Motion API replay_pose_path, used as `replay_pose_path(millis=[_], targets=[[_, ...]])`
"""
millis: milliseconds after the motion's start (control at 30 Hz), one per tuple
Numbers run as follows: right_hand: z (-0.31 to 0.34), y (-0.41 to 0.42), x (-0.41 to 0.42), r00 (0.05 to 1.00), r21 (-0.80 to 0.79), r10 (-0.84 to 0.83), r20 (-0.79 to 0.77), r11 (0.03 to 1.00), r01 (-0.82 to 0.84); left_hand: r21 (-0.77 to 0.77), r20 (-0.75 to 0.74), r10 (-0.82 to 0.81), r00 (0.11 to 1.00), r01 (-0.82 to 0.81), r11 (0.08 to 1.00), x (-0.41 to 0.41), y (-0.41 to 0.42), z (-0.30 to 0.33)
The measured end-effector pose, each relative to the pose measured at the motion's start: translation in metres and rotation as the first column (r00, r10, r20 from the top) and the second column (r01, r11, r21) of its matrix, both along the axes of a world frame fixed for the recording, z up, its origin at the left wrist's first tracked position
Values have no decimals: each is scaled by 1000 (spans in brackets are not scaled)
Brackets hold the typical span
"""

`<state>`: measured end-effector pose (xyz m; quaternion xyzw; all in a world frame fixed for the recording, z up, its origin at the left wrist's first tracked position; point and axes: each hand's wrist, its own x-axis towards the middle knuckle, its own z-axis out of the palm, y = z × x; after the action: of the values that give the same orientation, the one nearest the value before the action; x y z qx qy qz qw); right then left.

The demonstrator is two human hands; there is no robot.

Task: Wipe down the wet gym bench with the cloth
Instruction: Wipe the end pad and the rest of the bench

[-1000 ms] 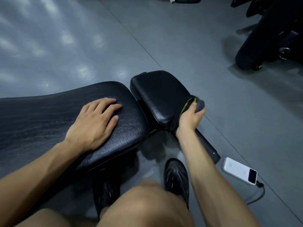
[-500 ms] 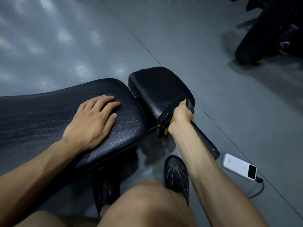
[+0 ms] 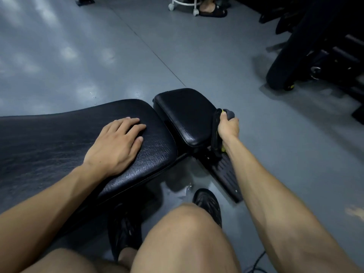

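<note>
One gym bench is in view, made of two black padded parts: a long back pad (image 3: 59, 138) running off the left edge and a smaller seat pad (image 3: 185, 115) just beyond it, with a narrow gap between them. One dark cloth (image 3: 215, 133) with a yellow-green edge hangs against the right side of the seat pad. Two hands and two bare forearms reach in from the bottom edge.

The left hand (image 3: 116, 144) lies flat, palm down, on the near end of the back pad, fingers straight and close together, grasping nothing. Its forearm runs up from the lower left corner, low over the pad.

The right hand (image 3: 228, 128) is clenched around the bunched upper part of the cloth, pressing it to the right side of the seat pad near its far corner; the loose end of the cloth trails down beside the wrist toward the black ribbed foot plate (image 3: 226, 172) of the frame. The right arm is stretched out nearly straight from the lower right.

Below, one bare knee (image 3: 187, 233) fills the middle foreground, with two black shoes (image 3: 208, 203) on the grey floor (image 3: 98, 56). A small wet patch shines on the floor under the gap between the pads. Dark gym equipment (image 3: 315, 46) stands at the upper right, and one sandalled foot (image 3: 211, 9) and a white wheeled base (image 3: 183, 3) show at the top edge.
</note>
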<state>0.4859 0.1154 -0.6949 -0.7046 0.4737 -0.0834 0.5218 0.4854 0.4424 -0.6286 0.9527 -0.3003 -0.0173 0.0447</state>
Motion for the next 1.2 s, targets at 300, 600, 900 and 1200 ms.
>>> replay_pose_path(millis=[300,600,900,1200], targets=[[-11,-38,11,917,-145,396,-55,905,-399,39,-2,-4,1000,4,999,5,-2,-2],[7,-41,130,721,-115,628,-293,725,-679,54,-7,6,1000,-6,999,8,-3,-4],[20,43,217,439,-292,789,-430,338,-895,34,2,18,1000,-18,999,10,-1,-5],[43,82,188,253,-302,905,-341,150,-941,51,-5,42,999,-42,998,8,-2,-3]])
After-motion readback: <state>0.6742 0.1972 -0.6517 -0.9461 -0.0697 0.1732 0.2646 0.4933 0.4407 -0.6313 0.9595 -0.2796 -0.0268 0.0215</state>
